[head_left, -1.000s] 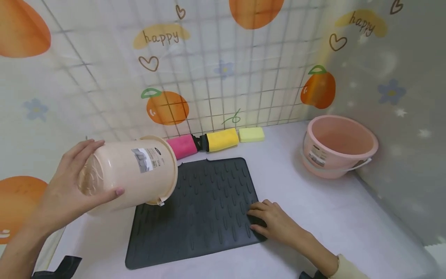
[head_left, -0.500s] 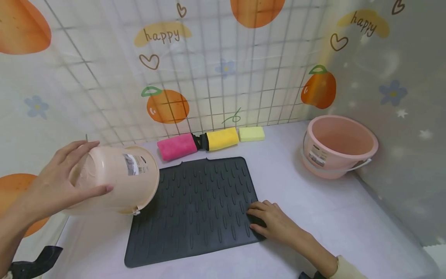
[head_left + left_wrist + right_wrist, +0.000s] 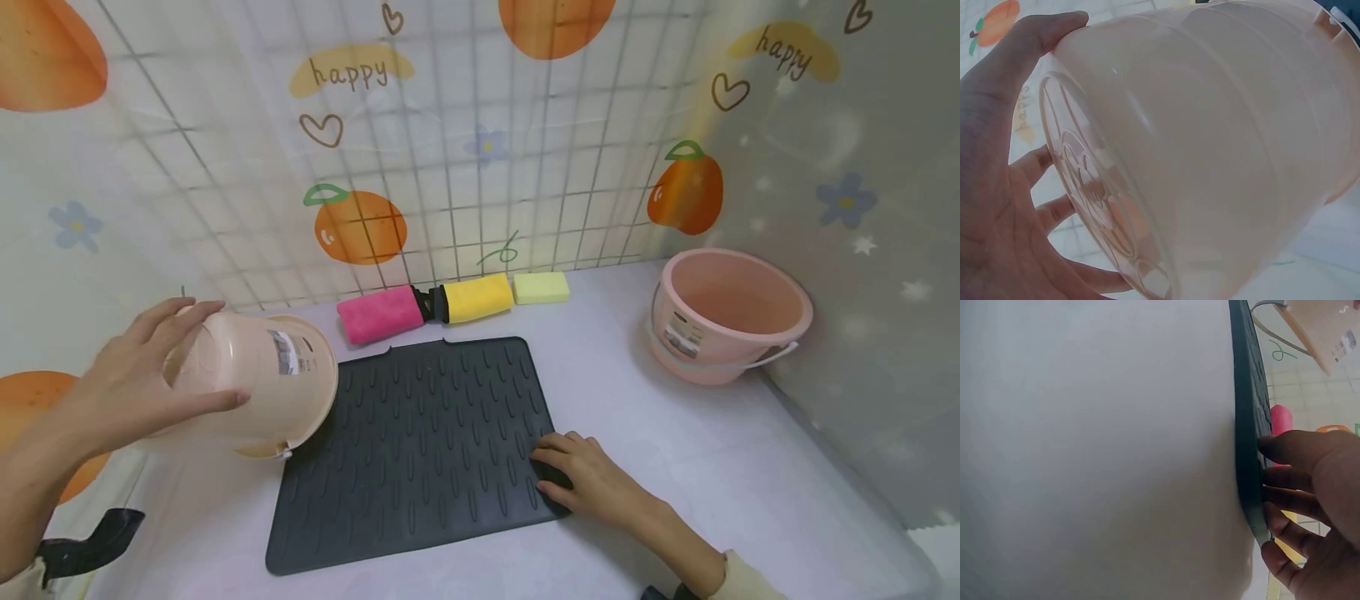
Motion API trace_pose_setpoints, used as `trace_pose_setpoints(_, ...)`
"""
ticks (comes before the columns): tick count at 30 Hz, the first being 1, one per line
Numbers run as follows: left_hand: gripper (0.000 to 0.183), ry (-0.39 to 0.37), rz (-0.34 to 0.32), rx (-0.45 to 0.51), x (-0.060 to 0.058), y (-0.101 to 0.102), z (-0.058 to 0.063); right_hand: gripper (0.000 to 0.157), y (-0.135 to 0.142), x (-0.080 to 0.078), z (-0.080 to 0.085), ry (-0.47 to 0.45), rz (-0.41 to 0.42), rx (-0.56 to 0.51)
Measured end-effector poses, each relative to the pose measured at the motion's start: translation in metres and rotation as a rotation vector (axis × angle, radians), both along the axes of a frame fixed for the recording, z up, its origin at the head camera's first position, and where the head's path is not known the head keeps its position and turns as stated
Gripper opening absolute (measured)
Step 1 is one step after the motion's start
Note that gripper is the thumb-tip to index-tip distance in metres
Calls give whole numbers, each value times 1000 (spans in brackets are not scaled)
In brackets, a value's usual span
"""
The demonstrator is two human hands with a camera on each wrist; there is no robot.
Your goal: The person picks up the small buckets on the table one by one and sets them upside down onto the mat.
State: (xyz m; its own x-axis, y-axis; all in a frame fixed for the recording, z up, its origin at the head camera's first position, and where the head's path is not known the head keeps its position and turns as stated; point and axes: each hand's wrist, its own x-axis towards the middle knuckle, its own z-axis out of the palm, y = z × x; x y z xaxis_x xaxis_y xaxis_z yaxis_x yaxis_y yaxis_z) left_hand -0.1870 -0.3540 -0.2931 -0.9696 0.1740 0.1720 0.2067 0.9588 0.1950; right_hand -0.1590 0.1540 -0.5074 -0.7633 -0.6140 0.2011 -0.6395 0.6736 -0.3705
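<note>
Tipped on its side, a pale peach bucket (image 3: 262, 392) with a label is at the left in the head view, its mouth facing right and overlapping the mat's left edge. My left hand (image 3: 138, 379) grips it around the base, thumb along the near side. In the left wrist view, the fingers spread across the ribbed bottom of the bucket (image 3: 1210, 137). My right hand (image 3: 588, 477) rests on the right edge of a dark studded rubber mat (image 3: 420, 450). The right wrist view has its fingertips touching the mat's rim (image 3: 1246, 444).
A pink bucket (image 3: 731, 317) with a white handle stands upright at the back right. Along the back lie a pink rolled cloth (image 3: 381, 314), a yellow rolled cloth (image 3: 477, 298) and a light yellow sponge (image 3: 542, 287). A patterned curtain (image 3: 525, 167) hangs behind the table.
The left hand has drawn the peach bucket leftward, baring more of the mat and the pink cloth's left end, and has barely moved in the last half second. The right hand has stayed put.
</note>
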Motion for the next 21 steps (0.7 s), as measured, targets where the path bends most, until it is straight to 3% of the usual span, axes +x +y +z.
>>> trace_pose_setpoints(7,107,-47,-64,68,-12,11,-12,38,1,0,-1,-15,-2,8)
trace_pose_setpoints(13,107,-109,-108,51,-22,28,-23,37,2,0,0,-17,1,3)
trace_pose_setpoints(21,106,-157,-138,-13,-36,49,-26,37,0,0,-1,-20,-1,-10)
